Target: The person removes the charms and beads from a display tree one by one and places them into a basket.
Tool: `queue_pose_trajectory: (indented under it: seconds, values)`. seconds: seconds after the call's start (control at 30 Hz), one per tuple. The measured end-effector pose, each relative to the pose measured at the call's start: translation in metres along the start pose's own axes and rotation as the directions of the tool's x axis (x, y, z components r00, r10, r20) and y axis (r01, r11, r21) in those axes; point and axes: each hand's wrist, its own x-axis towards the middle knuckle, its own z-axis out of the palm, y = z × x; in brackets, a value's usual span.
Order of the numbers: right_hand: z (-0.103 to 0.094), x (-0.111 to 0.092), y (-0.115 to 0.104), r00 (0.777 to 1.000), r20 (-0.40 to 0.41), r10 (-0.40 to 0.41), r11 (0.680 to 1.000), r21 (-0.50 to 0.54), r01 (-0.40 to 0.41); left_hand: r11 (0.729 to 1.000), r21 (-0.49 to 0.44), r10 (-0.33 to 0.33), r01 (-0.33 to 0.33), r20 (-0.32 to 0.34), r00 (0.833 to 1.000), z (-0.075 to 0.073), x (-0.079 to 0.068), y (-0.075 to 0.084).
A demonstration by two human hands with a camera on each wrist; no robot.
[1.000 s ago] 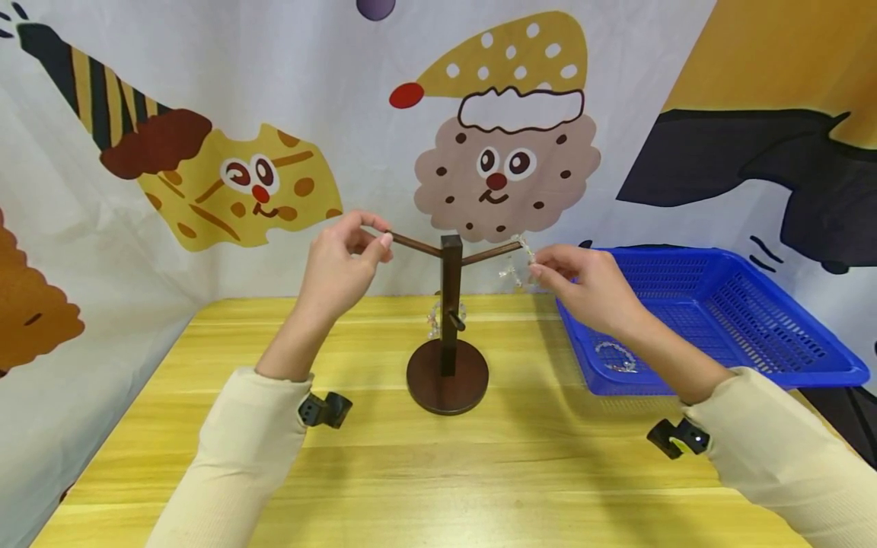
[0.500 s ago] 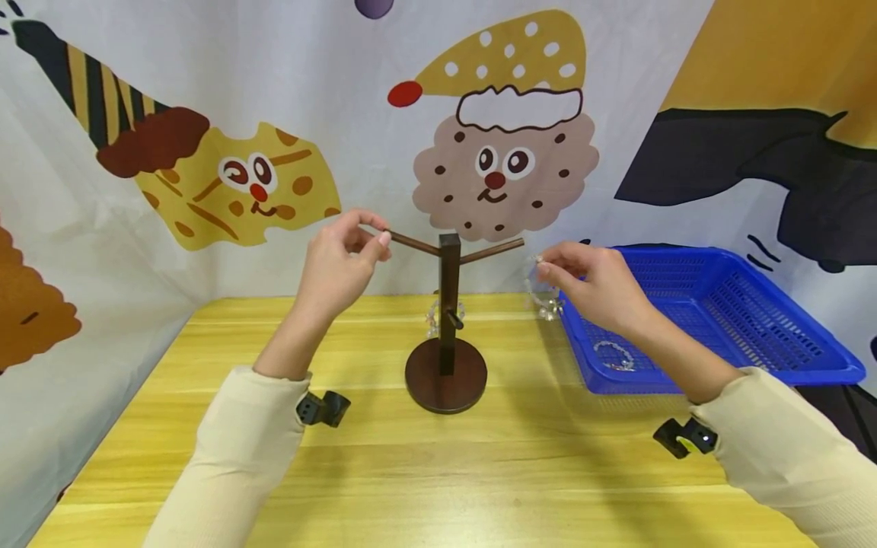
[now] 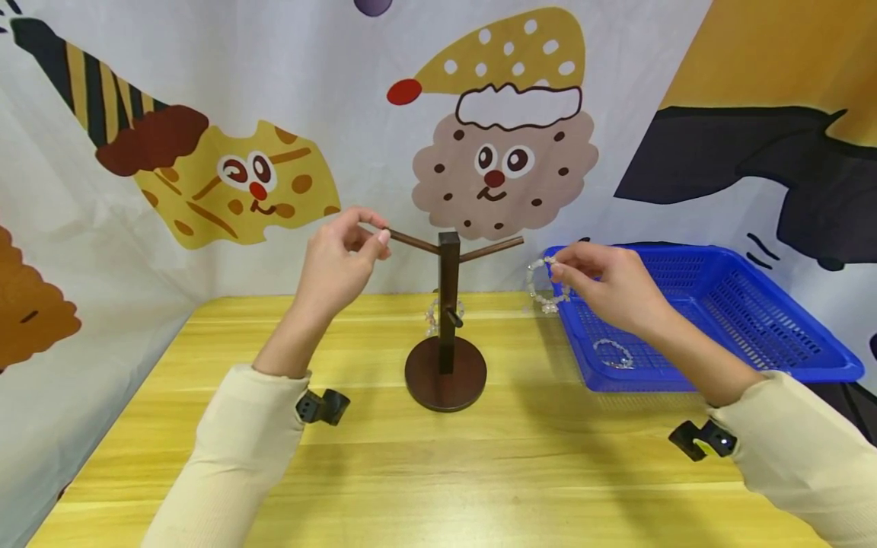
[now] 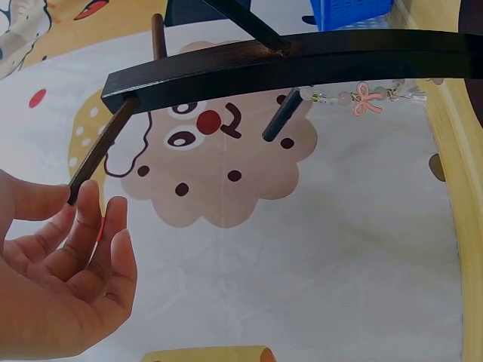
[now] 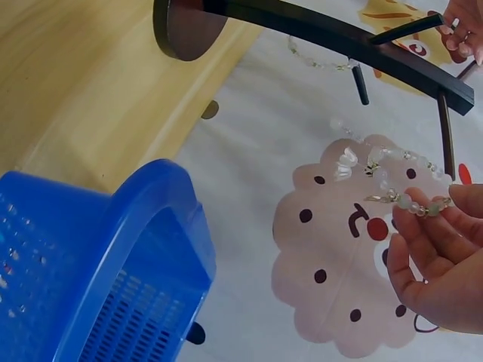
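Note:
A dark wooden stand with a round base and several pegs stands upright on the table. My left hand pinches the tip of its upper left peg between thumb and forefinger. My right hand pinches a clear beaded bracelet, which hangs with its charm down, apart from the bare upper right peg. In the right wrist view the bracelet shows a pale flower charm. Another beaded bracelet, with a pink bow charm, hangs on a lower back peg.
At the right a blue plastic basket stands behind my right forearm. One more beaded bracelet lies inside it, near the left wall. A white cloth with cartoon prints hangs behind the wooden table.
My right hand has drawn the bracelet off the end of the upper right peg and moved it right, toward the basket. The left hand keeps its hold on the left peg.

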Motion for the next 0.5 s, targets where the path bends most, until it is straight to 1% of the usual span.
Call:
queue_pose_trajectory:
  seconds: [0.23,0.5]
  values:
    - [-0.005,-0.008,0.005,0.999,0.03,0.02,1.0,-0.021,-0.019,1.0,-0.001,-0.004,0.004,0.007,1.0,-0.001,0.0,-0.001]
    - [-0.012,-0.02,0.023,0.998,0.028,0.057,0.997,-0.061,-0.055,1.0,0.0,-0.006,0.006,0.009,1.0,-0.001,0.0,-0.001]
